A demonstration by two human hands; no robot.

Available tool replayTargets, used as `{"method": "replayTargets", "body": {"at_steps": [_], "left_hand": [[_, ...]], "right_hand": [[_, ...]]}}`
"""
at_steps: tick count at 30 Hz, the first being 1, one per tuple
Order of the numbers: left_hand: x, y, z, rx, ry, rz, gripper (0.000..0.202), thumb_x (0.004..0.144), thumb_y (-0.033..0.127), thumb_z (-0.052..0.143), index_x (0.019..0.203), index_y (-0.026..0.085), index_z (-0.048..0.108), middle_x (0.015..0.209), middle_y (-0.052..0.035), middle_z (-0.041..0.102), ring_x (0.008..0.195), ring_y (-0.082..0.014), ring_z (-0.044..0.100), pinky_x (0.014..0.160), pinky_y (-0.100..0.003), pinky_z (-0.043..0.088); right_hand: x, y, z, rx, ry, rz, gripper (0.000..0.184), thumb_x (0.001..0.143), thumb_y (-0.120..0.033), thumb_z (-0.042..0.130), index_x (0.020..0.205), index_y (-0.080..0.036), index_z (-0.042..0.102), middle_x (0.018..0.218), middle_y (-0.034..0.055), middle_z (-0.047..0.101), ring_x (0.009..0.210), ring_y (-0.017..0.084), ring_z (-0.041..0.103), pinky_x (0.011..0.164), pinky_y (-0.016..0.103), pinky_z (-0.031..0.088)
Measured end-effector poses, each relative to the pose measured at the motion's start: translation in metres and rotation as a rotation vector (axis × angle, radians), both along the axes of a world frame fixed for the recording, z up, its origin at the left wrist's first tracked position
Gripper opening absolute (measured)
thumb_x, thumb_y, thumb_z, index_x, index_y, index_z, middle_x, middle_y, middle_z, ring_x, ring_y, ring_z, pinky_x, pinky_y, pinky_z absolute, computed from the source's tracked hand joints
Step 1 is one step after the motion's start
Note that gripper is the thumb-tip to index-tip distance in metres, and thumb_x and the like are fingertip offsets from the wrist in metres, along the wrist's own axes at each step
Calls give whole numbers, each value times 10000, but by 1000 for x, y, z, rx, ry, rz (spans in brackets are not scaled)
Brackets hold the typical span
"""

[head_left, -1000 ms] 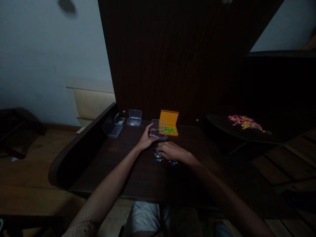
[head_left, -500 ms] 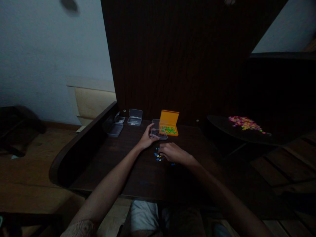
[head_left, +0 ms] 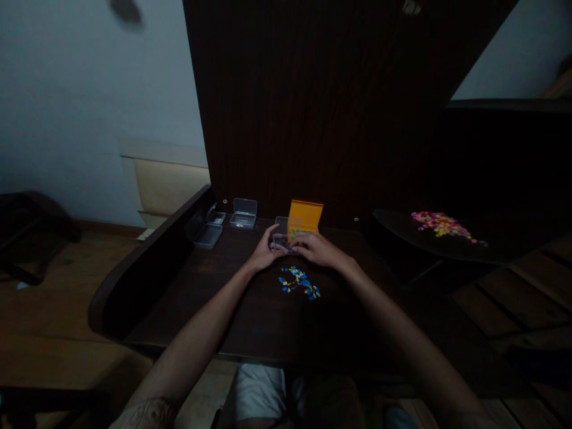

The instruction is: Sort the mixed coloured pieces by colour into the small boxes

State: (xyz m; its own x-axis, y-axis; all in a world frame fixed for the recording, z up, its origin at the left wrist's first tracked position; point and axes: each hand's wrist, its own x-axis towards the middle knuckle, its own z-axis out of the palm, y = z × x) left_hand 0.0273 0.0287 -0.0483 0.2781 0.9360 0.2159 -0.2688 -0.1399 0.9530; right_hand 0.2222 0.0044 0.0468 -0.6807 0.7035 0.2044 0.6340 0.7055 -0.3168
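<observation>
Clear plastic box (head_left: 280, 241) sits near the back of the dark wooden desk (head_left: 250, 310), just left of the orange box (head_left: 306, 212) and partly overlapping it in view. Left hand (head_left: 263, 253) grasps its left end, thumb on the near side, fingers up the far side. Right hand (head_left: 318, 249) at the box's near right part, fingers bent down; can't tell whether they pinch a piece.

Edges: desk's front edge (head_left: 245, 358) just above the lap, well short of the hands. Raised side panel (head_left: 134, 274) bounds the left; tall back panel (head_left: 313, 107) shuts off the rear. Right side fades into shadow, limit unreadable. Room to move is toward the person: wood surface runs from the loose blue and yellow pieces (head_left: 299, 276) to the front edge.

In the way: loose pieces right below the hands; orange box's raised lid behind the right hand, green pieces (head_left: 295, 232) in its base. Three open clear cases (head_left: 243, 214) in the back left corner. Off right, pink-and-yellow heap (head_left: 442, 225) on a separate dark surface (head_left: 395, 229).
</observation>
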Motion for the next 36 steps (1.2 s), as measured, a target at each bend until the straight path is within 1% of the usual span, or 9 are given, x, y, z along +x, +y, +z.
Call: {"method": "replayTargets", "body": {"at_steps": [5,11,16,19,21,24,28,31,36], "left_hand": [[-4,-2,3,7,-14,-58,925,632,140,848,1410,286,369,1249,-101,517,754,-78,658,757,-267,527],[-6,-2,4,5,-17,-72,926,631,154,848,1411,285,365,1244,-103,522,780,-103,669,798,-317,535],[-6,-1,3,6,-12,-66,890,658,157,831,1404,281,363,1258,-99,514,783,-85,659,790,-285,532],[-5,1,2,5,-25,-50,883,647,116,818,1394,277,374,1246,-93,518,756,-79,659,782,-282,536],[-5,2,1,5,-38,-41,884,634,88,806,1387,277,382,1235,-89,524,738,-80,663,772,-283,539],[-4,4,0,0,-47,-26,869,633,67,780,1380,272,386,1223,-85,530,728,-82,669,764,-281,540],[-4,3,2,-17,-42,-16,865,624,46,759,1372,264,385,1201,-74,533,716,-83,672,752,-279,542],[-4,2,3,-17,-41,-12,861,628,48,756,1376,263,388,1192,-72,540,713,-78,667,748,-273,542],[-4,1,3,-23,-39,2,853,631,59,766,1374,263,398,1216,-82,541,720,-77,664,751,-271,538]], "right_hand": [[-3,22,-4,-31,44,-73,162,884,-104,588,957,-145,727,949,80,725,901,191,652,815,297,472],[-6,28,-15,-62,46,-125,196,882,-91,583,968,-164,743,986,70,747,950,201,675,844,293,476],[-2,23,-18,-9,99,-87,216,845,-59,586,939,-163,750,921,65,741,862,191,670,779,280,478],[-2,11,-21,51,203,-35,189,828,-76,601,904,-165,749,845,48,717,757,161,637,692,250,463],[-3,1,-24,51,224,-6,178,818,-91,609,894,-168,750,788,31,700,676,139,606,645,236,448],[-4,-14,-27,-33,119,72,196,802,-101,615,914,-177,756,773,22,705,645,129,604,639,233,452],[-3,-26,-29,-89,-61,139,250,802,-100,620,993,-191,755,965,57,737,855,179,670,805,282,484],[-4,-30,-31,-83,-125,118,273,818,-112,625,1051,-196,740,1042,69,723,949,206,669,845,298,481],[-13,-33,-33,-60,-201,-7,209,873,-205,625,1049,-186,734,1040,88,704,930,222,661,797,298,474]]}}
